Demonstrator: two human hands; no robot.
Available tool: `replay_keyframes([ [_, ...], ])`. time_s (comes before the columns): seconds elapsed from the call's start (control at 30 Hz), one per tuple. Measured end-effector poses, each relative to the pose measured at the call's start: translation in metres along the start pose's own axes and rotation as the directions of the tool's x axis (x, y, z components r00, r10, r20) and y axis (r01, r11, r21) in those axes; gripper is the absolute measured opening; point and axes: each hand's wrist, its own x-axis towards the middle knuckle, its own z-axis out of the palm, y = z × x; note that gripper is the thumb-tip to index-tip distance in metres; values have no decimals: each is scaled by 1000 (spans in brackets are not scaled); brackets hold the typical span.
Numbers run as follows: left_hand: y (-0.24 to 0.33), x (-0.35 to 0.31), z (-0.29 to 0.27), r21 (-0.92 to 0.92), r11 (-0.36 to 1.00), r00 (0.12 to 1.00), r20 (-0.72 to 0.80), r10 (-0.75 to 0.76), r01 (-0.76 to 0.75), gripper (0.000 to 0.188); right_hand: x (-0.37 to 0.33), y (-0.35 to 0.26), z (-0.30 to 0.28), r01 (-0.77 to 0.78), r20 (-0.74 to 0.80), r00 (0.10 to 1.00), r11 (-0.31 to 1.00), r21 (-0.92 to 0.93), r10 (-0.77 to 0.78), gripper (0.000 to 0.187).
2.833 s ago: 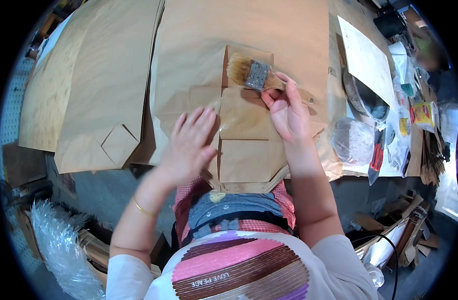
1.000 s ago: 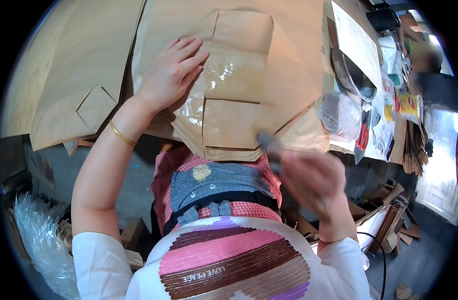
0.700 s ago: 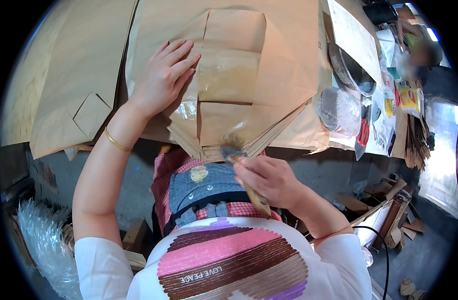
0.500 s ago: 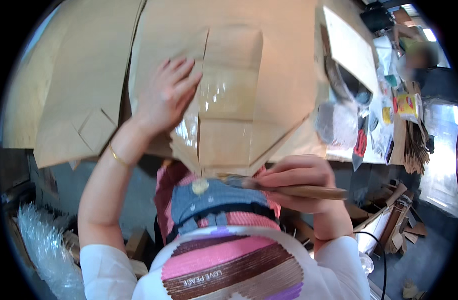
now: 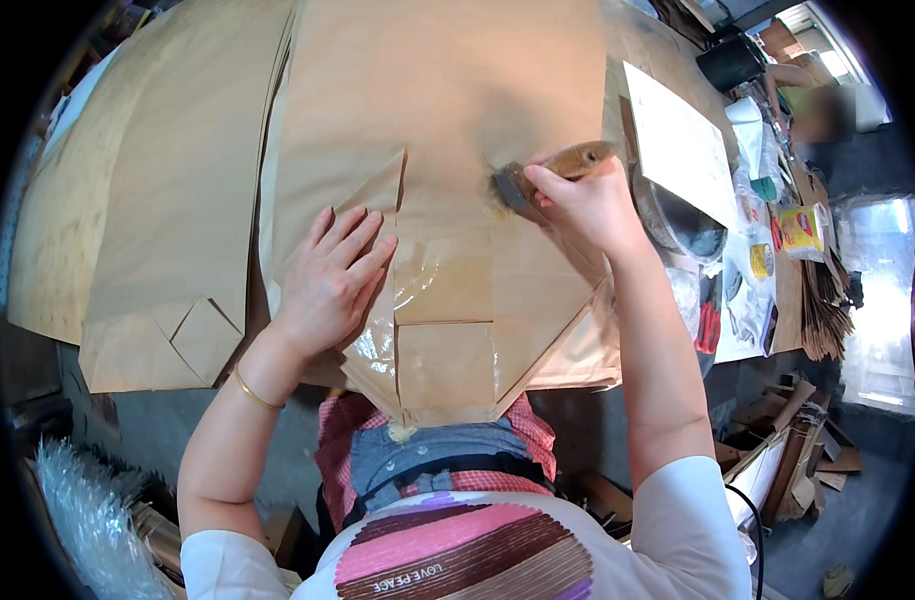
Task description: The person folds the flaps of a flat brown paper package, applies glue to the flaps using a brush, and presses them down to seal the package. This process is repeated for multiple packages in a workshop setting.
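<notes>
A large brown kraft paper bag (image 5: 443, 90) lies in front of me, its folded bottom end near my waist. Wet, shiny patches, looking like glue, show on the folded panels. My left hand (image 5: 330, 278) rests on the left fold with its fingers stretched out and slightly apart. In my right hand (image 5: 593, 205) is a flat brush (image 5: 583, 157), gripped by its wooden handle. The bristles point left and meet the paper to the right of the slit, or hover just over it; I cannot tell which.
Another paper bag (image 5: 168, 250) with a folded diamond corner lies to the left. At right are a white board (image 5: 681, 140) over a dark round basin (image 5: 686, 225), red-handled scissors (image 5: 709, 327) and a yellow-labelled container (image 5: 803, 230). A person (image 5: 813, 110) is at the far right.
My right hand has carried the brush from near my waist up and forward onto the paper's right side. My left hand has slid toward me, still flat on the fold.
</notes>
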Motion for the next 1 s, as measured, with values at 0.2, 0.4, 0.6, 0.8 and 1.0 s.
replay_keyframes([
  [0.2,-4,-7,0,-213,974,983,-149,-104,71,34,-8,-21,23,11,-116,993,925,380,36,14],
  [0.4,-3,-6,2,-214,974,985,-136,-107,77,31,-7,-29,103,62,108,989,942,329,-103,11],
  [0.6,-6,-6,4,-258,964,980,-163,-111,66,30,11,-43,82,252,48,968,945,-208,-248,10],
  [0.8,-1,-3,8,-235,969,973,-192,-126,79,25,-87,-31,-11,516,106,856,838,-179,-505,28],
  [1.0,5,-8,9,-182,979,978,-166,-126,95,28,-133,99,-134,229,-129,851,580,-782,-510,36],
])
